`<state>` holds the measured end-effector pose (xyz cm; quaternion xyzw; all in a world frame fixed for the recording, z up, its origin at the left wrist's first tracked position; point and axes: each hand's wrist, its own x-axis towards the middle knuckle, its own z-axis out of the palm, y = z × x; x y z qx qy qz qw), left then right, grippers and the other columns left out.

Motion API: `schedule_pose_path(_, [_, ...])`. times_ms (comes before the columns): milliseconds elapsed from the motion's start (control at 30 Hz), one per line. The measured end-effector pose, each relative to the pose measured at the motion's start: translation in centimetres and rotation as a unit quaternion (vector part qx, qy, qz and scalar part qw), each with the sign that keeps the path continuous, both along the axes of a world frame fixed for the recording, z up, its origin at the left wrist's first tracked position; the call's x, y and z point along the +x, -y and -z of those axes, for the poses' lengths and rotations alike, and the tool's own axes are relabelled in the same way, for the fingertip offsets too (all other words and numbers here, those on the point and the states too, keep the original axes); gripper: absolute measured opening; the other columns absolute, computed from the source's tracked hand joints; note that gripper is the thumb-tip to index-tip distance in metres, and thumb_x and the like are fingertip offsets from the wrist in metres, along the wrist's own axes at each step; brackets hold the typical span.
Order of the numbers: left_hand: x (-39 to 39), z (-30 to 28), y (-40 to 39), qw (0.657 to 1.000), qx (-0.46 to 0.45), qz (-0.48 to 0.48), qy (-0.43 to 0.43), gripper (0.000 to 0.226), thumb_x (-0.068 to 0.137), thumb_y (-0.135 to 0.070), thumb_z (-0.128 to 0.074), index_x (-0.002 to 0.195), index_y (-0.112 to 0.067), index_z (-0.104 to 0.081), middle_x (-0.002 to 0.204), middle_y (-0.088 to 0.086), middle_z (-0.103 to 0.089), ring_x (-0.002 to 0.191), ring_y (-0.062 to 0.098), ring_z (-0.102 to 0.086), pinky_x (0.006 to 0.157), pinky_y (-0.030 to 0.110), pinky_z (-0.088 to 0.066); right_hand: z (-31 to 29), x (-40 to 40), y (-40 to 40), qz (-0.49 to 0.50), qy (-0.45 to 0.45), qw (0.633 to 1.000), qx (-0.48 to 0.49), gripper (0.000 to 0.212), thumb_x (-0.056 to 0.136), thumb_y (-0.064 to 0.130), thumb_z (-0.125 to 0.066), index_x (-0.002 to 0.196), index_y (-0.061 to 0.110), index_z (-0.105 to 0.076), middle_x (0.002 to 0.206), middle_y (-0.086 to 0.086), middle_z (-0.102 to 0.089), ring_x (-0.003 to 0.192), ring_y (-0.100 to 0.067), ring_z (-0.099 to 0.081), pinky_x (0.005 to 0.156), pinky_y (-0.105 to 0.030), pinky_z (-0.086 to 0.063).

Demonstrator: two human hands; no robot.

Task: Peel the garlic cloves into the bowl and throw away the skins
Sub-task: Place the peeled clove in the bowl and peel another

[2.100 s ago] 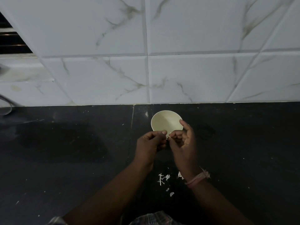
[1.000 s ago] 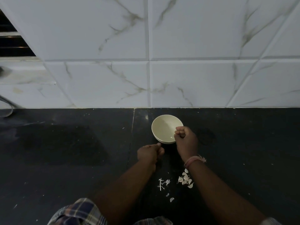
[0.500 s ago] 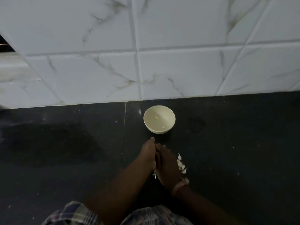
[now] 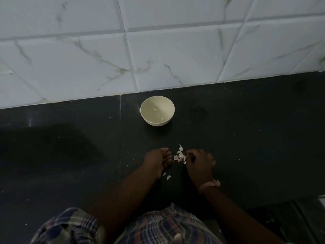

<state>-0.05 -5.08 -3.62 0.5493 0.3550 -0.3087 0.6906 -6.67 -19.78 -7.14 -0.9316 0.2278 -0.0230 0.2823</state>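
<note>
Left hand (image 4: 157,160), right hand (image 4: 199,162) flank garlic skins (image 4: 179,156) – bowl (image 4: 157,118) beyond

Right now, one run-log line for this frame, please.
stage: gathering skins | bowl: peeled garlic bits inside | skins: piled on counter between hands | left hand: beside pile | right hand: at pile

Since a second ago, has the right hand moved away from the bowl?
Yes. The right hand has come back from the bowl rim toward the person, and is now down by the garlic skins on the counter.
</note>
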Motion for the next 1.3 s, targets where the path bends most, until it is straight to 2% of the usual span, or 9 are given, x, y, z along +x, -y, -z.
schedule_pose_path(233, [-1.7,0.2,1.3,0.996,0.021,0.063,0.052,0.03,0.103,-0.003,-0.042,0.124,0.002,-0.064,0.093,0.009,-0.069,0.079,0.017,-0.067,0.064,0.021,-0.054,-0.3,0.3,-0.8,-0.081,-0.043,0.994,-0.053,0.024,0.098,0.035,-0.055,0.117,0.029,-0.069,0.122,0.0,-0.063,0.118,-0.027,-0.049,0.095,-0.041,-0.033])
schedule_pose_path(333, [-2.2,0.1,1.5,0.995,-0.011,0.08,0.062,0.037,0.106,-0.002,-0.034,0.137,0.004,-0.053,0.124,0.019,-0.067,0.109,0.027,-0.068,0.078,0.022,-0.054,-0.2,0.3,-0.4,-0.079,-0.039,0.995,-0.05,0.022,0.099,0.034,-0.056,0.115,0.028,-0.07,0.121,-0.001,-0.064,0.118,-0.027,-0.05,0.095,-0.041,-0.033])
schedule_pose_path(400, [-2.4,0.1,1.5,0.995,-0.02,0.071,0.064,0.038,0.106,0.0,-0.033,0.138,0.003,-0.052,0.135,0.022,-0.062,0.111,0.026,-0.066,0.073,0.019,-0.056,0.0,0.3,0.0,-0.061,-0.022,0.997,-0.041,0.017,0.098,0.031,-0.058,0.108,0.025,-0.07,0.116,-0.002,-0.065,0.113,-0.028,-0.052,0.094,-0.041,-0.034])
schedule_pose_path(567, [-2.9,-0.1,1.2,0.996,-0.019,0.052,0.068,0.033,0.105,-0.002,-0.038,0.131,0.001,-0.058,0.128,0.019,-0.067,0.1,0.022,-0.068,0.065,0.018,-0.056,0.6,0.6,1.0,-0.024,0.022,0.999,0.028,0.008,0.094,0.023,-0.065,0.089,0.026,-0.071,0.097,0.002,-0.068,0.097,-0.024,-0.06,0.088,-0.039,-0.042])
schedule_pose_path(700, [-2.7,-0.5,0.8,0.996,0.0,0.048,0.081,0.022,0.103,-0.003,-0.047,0.115,-0.008,-0.065,0.105,0.011,-0.073,0.083,0.014,-0.068,0.065,0.02,-0.055,-1.0,1.0,1.3,0.033,0.091,0.986,0.134,0.011,0.096,0.009,-0.063,0.094,0.013,-0.073,0.093,0.0,-0.069,0.089,-0.015,-0.063,0.084,-0.032,-0.05])
schedule_pose_path(867, [-3.0,-0.4,-0.6,0.991,0.002,0.079,0.106,0.015,0.095,-0.007,-0.065,0.108,-0.005,-0.072,0.095,0.012,-0.074,0.075,0.015,-0.068,0.066,0.023,-0.058,-1.7,-0.1,-1.0,-0.056,0.094,0.975,0.193,0.015,0.096,0.006,-0.062,0.1,0.014,-0.074,0.097,0.004,-0.072,0.091,-0.004,-0.064,0.085,-0.021,-0.05])
schedule_pose_path(967, [-3.6,-0.2,-1.6,0.992,-0.002,0.088,0.09,0.011,0.097,-0.006,-0.063,0.102,-0.006,-0.073,0.093,0.013,-0.075,0.074,0.015,-0.07,0.064,0.023,-0.057,-1.4,-1.0,-2.7,-0.098,0.104,0.966,0.213,0.018,0.093,0.003,-0.063,0.096,0.017,-0.076,0.093,0.007,-0.071,0.092,0.002,-0.063,0.082,-0.01,-0.045])
schedule_pose_path(1167, [-4.6,-0.4,-4.0,0.995,-0.067,0.067,0.012,0.01,0.098,-0.004,-0.061,0.103,-0.002,-0.07,0.086,0.01,-0.074,0.077,0.016,-0.068,0.061,0.021,-0.059,-1.5,-1.8,-4.7,-0.082,0.085,0.938,0.326,0.023,0.092,-0.003,-0.063,0.096,0.014,-0.078,0.095,0.006,-0.075,0.093,-0.005,-0.069,0.085,-0.02,-0.054])
schedule_pose_path(1300, [-5.1,0.0,-4.8,0.997,-0.073,0.036,-0.002,0.01,0.099,0.0,-0.057,0.096,-0.002,-0.067,0.083,0.009,-0.073,0.072,0.013,-0.067,0.058,0.019,-0.059,-1.9,-1.9,-5.7,-0.081,0.077,0.929,0.354,0.02,0.089,-0.007,-0.064,0.094,0.008,-0.077,0.093,0.003,-0.076,0.09,-0.003,-0.069,0.081,-0.015,-0.052])
